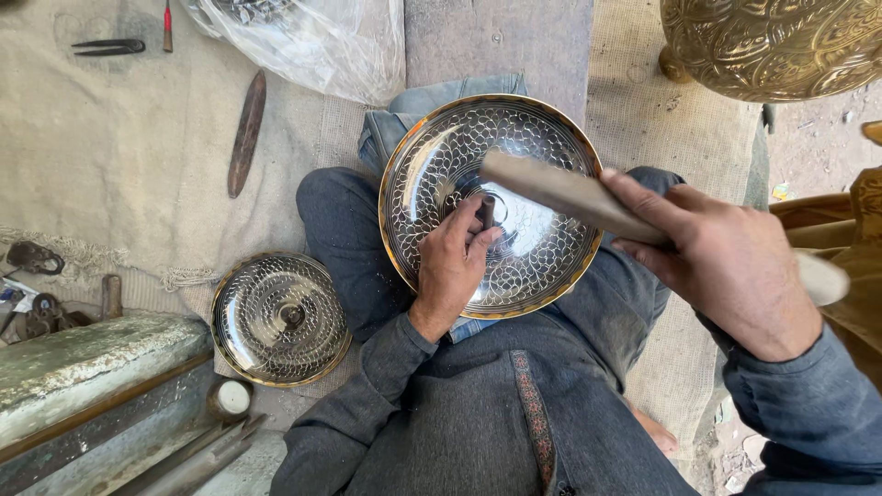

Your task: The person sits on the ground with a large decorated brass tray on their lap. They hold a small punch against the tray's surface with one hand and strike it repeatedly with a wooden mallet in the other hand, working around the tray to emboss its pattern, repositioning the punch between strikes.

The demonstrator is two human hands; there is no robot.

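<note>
The big round metal plate [542, 230] lies on the person's lap, already covered in small leaf shapes. The left hand [452, 266] pinches a small punch [486, 211] at the plate's middle. The right hand [726, 262] is closed around a wooden mallet [570, 195] above the plate. A second patterned plate [280, 319] lies left of it.

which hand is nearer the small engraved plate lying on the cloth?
Left. The left hand rests on the large engraved plate in the lap, to the right of the small engraved plate. The right hand, gripping a wooden mallet, is farther right.
</note>
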